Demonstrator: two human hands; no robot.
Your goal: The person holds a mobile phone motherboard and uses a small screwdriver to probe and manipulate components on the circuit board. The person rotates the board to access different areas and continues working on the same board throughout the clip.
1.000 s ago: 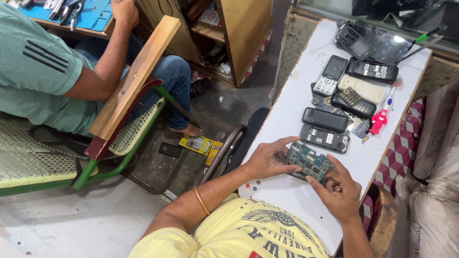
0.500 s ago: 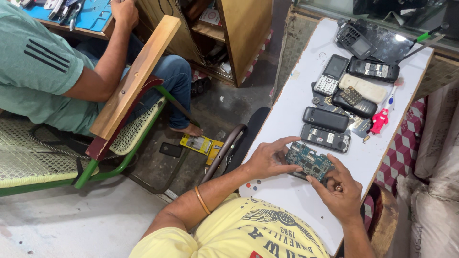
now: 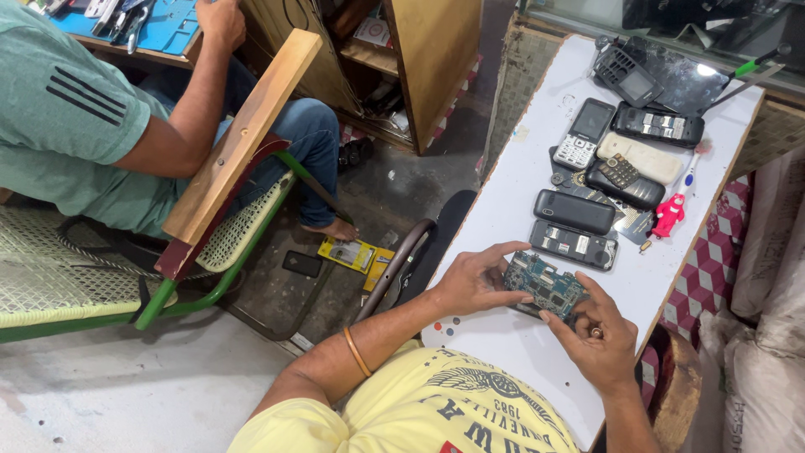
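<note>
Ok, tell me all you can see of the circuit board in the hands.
The circuit board is a flat, roughly rectangular green-blue board, its upper face crowded with small metallic parts. It lies tilted just above the white table, near the table's close end, below a row of dark phones. The left hand grips its left edge with fingers and thumb; the right hand pinches its right end. Its underside is hidden.

A yellow printed T-shirt, bare forearms, an orange bangle on the left wrist.

Yellow flat package on floor, well left of left hand. Small grey phone screen far above right hand.
</note>
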